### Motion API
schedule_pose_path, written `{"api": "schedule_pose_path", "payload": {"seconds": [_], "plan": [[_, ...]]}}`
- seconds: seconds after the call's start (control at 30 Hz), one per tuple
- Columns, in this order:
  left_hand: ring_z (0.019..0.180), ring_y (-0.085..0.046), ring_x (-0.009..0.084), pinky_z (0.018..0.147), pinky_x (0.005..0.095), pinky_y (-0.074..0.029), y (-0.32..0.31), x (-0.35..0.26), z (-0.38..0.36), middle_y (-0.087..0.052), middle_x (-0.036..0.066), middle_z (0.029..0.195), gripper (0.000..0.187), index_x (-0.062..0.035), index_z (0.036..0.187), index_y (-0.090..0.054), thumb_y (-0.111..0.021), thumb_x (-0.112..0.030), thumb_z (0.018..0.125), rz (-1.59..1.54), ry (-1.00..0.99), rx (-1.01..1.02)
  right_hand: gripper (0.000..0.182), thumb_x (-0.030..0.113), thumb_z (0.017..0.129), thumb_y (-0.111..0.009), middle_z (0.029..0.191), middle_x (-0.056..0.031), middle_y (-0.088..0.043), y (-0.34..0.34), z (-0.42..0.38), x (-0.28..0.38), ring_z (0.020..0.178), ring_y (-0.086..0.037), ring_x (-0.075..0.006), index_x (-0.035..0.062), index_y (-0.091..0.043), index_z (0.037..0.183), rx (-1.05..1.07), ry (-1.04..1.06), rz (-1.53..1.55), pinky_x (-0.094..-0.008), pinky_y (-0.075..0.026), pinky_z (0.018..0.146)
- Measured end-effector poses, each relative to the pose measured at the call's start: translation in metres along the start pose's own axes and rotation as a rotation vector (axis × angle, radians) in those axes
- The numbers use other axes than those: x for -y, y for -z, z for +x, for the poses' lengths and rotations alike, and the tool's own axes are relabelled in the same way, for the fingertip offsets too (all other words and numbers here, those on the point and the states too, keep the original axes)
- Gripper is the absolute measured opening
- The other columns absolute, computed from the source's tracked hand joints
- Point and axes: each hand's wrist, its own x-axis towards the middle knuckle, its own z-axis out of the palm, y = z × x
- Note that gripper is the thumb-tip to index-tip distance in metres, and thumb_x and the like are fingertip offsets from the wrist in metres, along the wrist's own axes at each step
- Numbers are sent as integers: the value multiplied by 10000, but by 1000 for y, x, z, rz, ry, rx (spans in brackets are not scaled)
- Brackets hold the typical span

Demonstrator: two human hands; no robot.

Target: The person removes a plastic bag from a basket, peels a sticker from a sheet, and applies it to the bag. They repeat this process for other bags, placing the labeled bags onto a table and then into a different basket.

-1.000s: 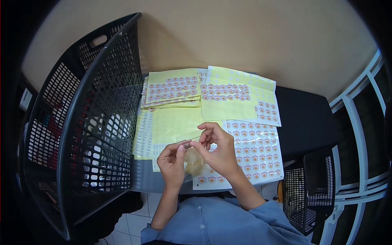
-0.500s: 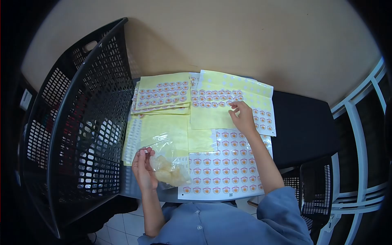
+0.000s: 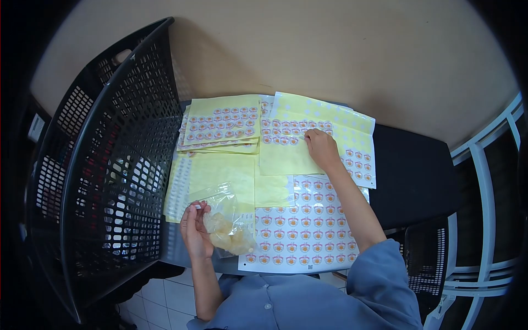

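My left hand (image 3: 196, 234) is closed at the left side of a clear plastic bag (image 3: 228, 228), pinching it between thumb and fingers. Pale yellow chunks (image 3: 230, 237) lie in the lower part of the bag. A small white tag-like piece shows at my left fingertips. My right hand (image 3: 323, 149) rests on a yellow-backed sticker sheet (image 3: 289, 159), its fingers drawn together at the end of a row of round pink-and-orange stickers (image 3: 286, 132). Whatever those fingers pinch is hidden beneath them.
A tall black perforated basket (image 3: 126, 148) stands along the left. Partly used sticker sheets (image 3: 223, 124) are piled at the back left, and a full white sticker sheet (image 3: 302, 242) lies in front. To the right are a black surface (image 3: 412, 170) and a white metal frame (image 3: 484, 203).
The fingers of my right hand were apart and have closed down onto the sticker row. My left hand keeps the bag in nearly the same place. The view has shifted slightly.
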Motion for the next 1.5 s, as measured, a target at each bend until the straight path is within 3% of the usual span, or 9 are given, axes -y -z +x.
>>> {"api": "schedule_pose_path", "payload": {"seconds": [0.17,0.47,0.9,1.2,1.4,1.47,1.5], "plan": [[777,-535,141,739,238,-433,3,-1,0,-572,89,840,161,5,871,-553,-485,-139,852,-3,3,12,135,11,737,-454,791,-181,-577,3,8,4,718,-589,-316,-31,-531,840,133,-4,-139,-401,-483,632],[775,-539,133,739,240,-436,12,-8,-1,-576,85,842,153,-9,879,-548,-477,-143,858,5,33,108,265,-11,724,-428,849,-215,-571,0,14,2,729,-584,-361,-36,-469,985,167,19,-236,-415,-487,622],[805,-574,152,749,270,-470,10,-14,-2,-580,99,849,145,11,853,-545,-437,-85,868,-20,78,186,186,26,758,-389,813,-233,-577,7,16,10,728,-580,-376,-38,-452,920,163,7,-249,-429,-481,634],[795,-570,154,757,264,-452,7,-8,-7,-582,106,864,157,15,876,-540,-436,-102,871,-21,97,213,201,6,736,-407,776,-257,-566,8,19,18,767,-561,-411,-52,-409,929,272,-62,-240,-451,-467,655],[821,-557,153,779,267,-428,-22,-24,7,-580,100,876,175,21,898,-527,-436,-126,874,30,57,278,166,93,822,-409,815,-246,-567,24,17,22,782,-565,-378,-34,-464,912,211,-133,54,-432,-444,714],[818,-559,148,775,262,-430,-33,-29,17,-582,95,881,177,20,908,-531,-442,-129,872,16,41,286,212,168,853,-431,846,-178,-593,44,6,43,822,-577,-308,-19,-493,930,14,-53,365,-380,-443,722],[823,-561,146,774,260,-433,-37,-31,21,-583,96,889,183,19,913,-534,-441,-133,874,20,16,300,215,175,852,-443,905,-145,-586,55,-1,60,888,-555,-262,-9,-498,949,27,-92,578,-352,-428,757]]}}
